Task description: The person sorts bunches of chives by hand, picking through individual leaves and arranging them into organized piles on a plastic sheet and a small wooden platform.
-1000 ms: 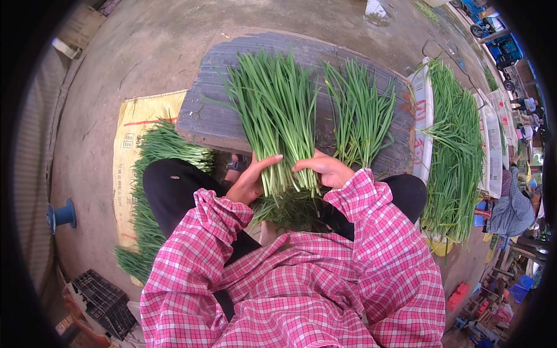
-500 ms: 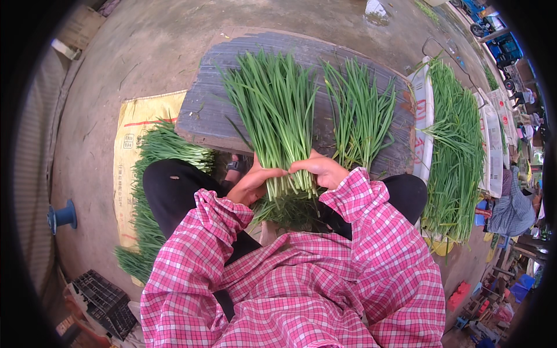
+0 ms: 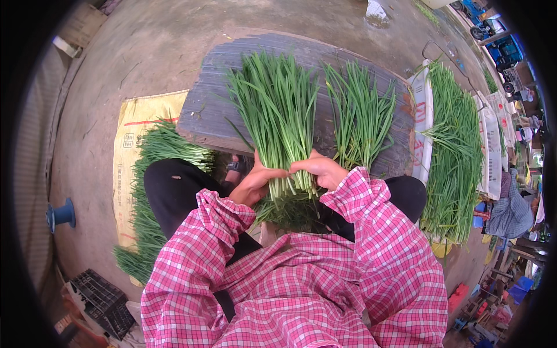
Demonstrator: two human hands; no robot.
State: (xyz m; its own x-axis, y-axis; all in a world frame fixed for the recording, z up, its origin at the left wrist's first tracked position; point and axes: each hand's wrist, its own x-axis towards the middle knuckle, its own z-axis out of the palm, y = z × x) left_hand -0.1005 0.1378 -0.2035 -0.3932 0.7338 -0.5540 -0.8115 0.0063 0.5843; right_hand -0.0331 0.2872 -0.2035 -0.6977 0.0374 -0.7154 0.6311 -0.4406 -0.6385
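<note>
A thick bunch of green Chinese chives (image 3: 278, 110) lies with its leaves on the dark ribbed board (image 3: 214, 75), its pale cut ends toward me. My left hand (image 3: 255, 180) wraps the bunch from the left near those ends. From the right side my right hand (image 3: 321, 169) grips it too. Both thumbs lie across the stems and nearly meet in the middle. To the right on the board rests a smaller, looser pile of chives (image 3: 362, 113), which neither hand touches. My other fingers are mostly hidden behind the stems.
At the left, more chives (image 3: 168, 151) lie on a yellow woven sack (image 3: 130, 116). A white crate (image 3: 422, 104) heaped with chives stands at the right. Loose trimmings (image 3: 290, 214) lie below my hands. A blue spool (image 3: 61, 215) and a black crate (image 3: 101, 296) are at the lower left.
Both hands keep their hold on the bunch. Its leaf tips have shifted very slightly right; otherwise little differs.
</note>
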